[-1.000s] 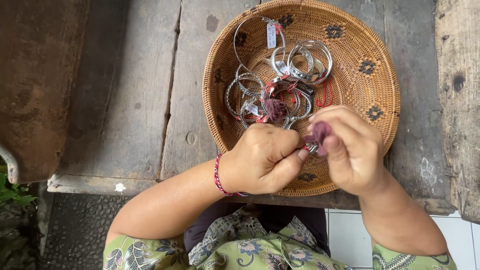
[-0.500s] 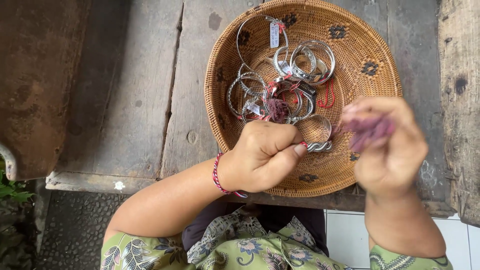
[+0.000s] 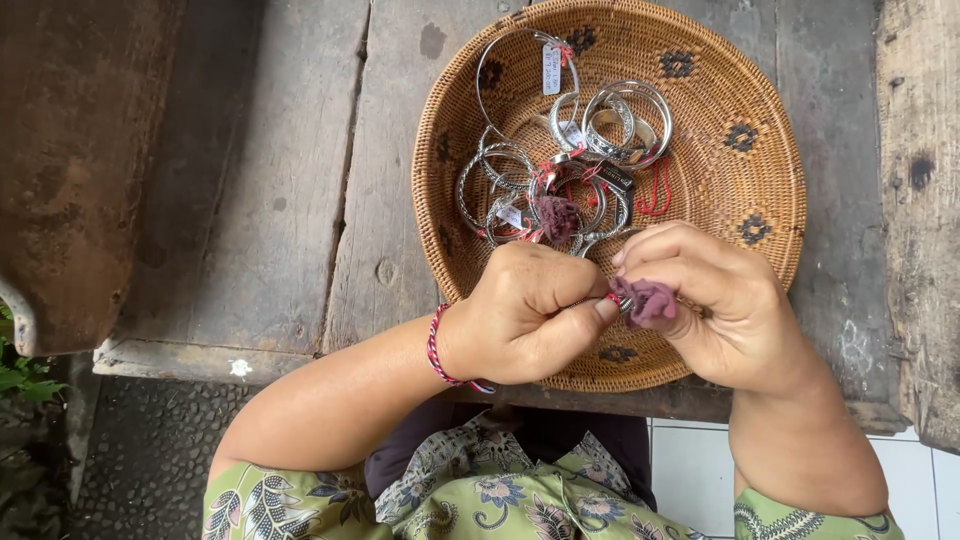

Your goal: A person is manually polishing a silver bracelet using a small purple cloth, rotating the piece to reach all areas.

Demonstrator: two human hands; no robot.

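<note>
Silver jewellery piece (image 3: 618, 300), small and mostly hidden, sits pinched between both hands just above the near rim of the round woven basket (image 3: 760, 190). The left hand (image 3: 525, 315) is curled into a tight fist around it, thumb pressed forward, while the right hand (image 3: 715, 295) has its fingers (image 3: 660, 245) closed on a small maroon cloth (image 3: 648, 298) held against the metal. By the look of it, the rubbing of this one piece is under way and not finished. In the basket lies a heap of silver bangles (image 3: 560, 165) with red strings, paper tags (image 3: 551, 68) and a second maroon tuft (image 3: 557, 215); whether those are polished cannot be told. The basket rests on a weathered wooden tabletop (image 3: 300, 180).
</note>
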